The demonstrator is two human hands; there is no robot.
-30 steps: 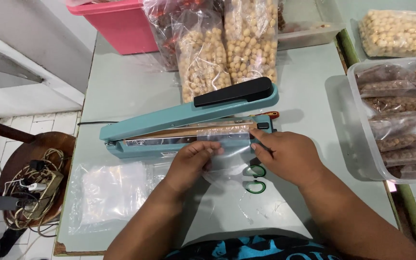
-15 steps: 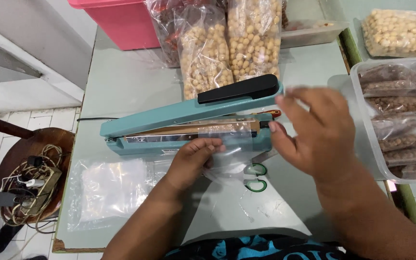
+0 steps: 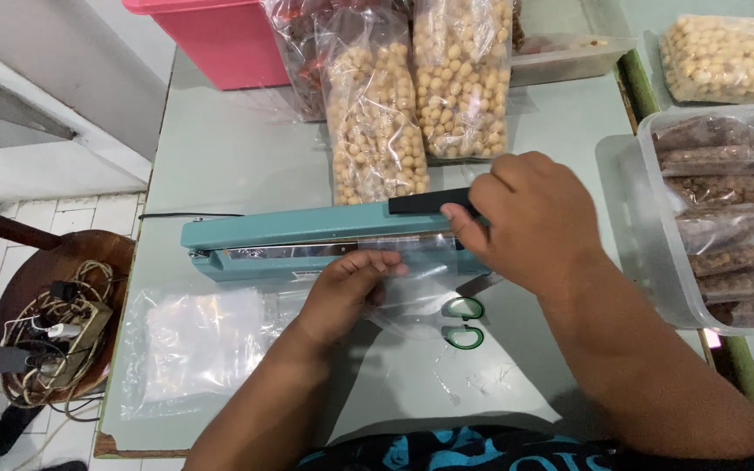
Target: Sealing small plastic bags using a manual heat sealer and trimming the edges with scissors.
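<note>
Pale green table (image 3: 237, 148), bearing all items listed. Pink tub (image 3: 220, 39), far left corner. Clear container (image 3: 656, 262) at right edge, stacked with packets of brown snacks. Two tall bags of pale round nuts (image 3: 421, 96), far centre, standing side by side; a third such bag (image 3: 726, 57) lying at far right. Teal heat sealer (image 3: 307, 240), centre, arm lowered flat onto its base. Stack of empty clear bags (image 3: 194, 344), near left. Right hand (image 3: 525, 218) closed over the sealer's black handle (image 3: 425, 203), pressing down. Left hand (image 3: 342, 292), fingers curled, pinching a small clear bag (image 3: 412, 279) whose top edge lies clamped under the sealer arm. Green-handled scissors (image 3: 462, 323), just near of the bag, partly beneath it.
</note>
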